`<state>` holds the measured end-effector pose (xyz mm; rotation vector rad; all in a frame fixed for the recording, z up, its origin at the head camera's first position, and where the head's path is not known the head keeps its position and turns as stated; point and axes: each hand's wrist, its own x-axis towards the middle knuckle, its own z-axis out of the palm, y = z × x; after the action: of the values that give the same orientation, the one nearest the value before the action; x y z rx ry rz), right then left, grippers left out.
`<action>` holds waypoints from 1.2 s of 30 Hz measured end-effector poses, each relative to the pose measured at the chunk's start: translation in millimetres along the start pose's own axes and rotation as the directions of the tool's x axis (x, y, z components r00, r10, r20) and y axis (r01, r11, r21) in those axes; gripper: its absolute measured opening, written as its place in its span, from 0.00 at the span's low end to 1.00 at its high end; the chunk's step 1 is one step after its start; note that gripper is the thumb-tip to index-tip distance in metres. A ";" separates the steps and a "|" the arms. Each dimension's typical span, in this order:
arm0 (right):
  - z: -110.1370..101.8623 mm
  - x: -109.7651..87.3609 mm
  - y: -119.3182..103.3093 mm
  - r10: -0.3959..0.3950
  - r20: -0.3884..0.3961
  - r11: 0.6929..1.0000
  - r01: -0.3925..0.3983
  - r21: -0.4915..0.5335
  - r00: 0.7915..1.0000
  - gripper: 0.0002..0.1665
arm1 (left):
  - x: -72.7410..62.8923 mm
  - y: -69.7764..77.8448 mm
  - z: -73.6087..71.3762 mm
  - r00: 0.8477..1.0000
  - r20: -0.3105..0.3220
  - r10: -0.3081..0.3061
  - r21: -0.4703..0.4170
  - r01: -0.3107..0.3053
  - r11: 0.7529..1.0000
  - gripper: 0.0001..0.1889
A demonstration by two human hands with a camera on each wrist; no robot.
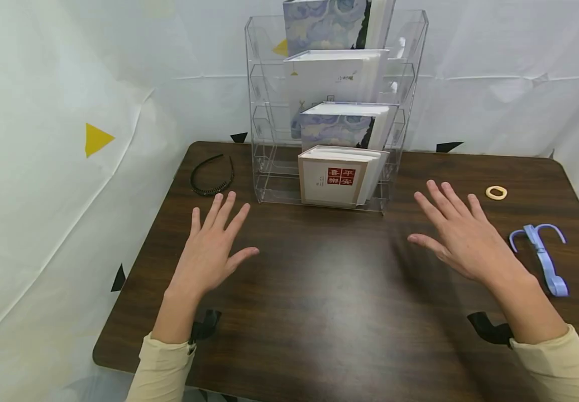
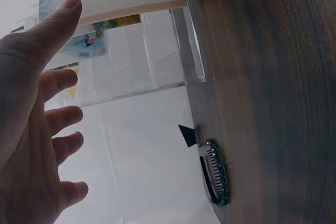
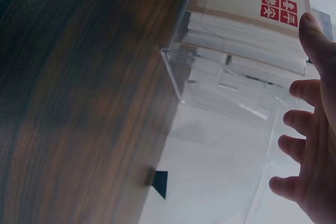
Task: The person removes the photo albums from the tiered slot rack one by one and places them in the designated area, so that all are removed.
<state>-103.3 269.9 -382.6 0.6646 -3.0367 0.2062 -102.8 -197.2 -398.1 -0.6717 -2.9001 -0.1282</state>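
Observation:
My left hand (image 1: 207,254) hovers over the left part of the table with its fingers spread, holding nothing. Just beyond its fingertips lies a black toothed headband (image 1: 212,190). On the other side my right hand (image 1: 462,240) hangs palm down above the table, fingers spread and holding nothing. Between and behind the hands stands a clear tiered rack (image 1: 263,134) with several books in it. Its front book (image 1: 333,181) has a cream cover with a red square of characters. To the right of my right hand lie a light blue hook-ended strap (image 1: 545,259) and a small yellow ring (image 1: 496,193).
The dark wood table (image 1: 319,312) has rounded corners. White sheeting (image 1: 178,50) with yellow and black triangles hangs behind it and at the sides. Above the front book sit a purple-blue book (image 1: 336,128), a white book (image 1: 319,78) and another patterned book (image 1: 324,25).

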 end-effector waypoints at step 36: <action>23.2 87.4 -29.5 0.359 -0.265 0.716 -0.082 0.693 0.895 0.39 | 99.3 -28.1 48.8 0.932 -0.195 -0.305 -0.626 0.121 0.770 0.37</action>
<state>-170.4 204.0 -397.2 0.1940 -2.5831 1.3187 -210.0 -173.9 -429.9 -0.3388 -2.6092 -1.1307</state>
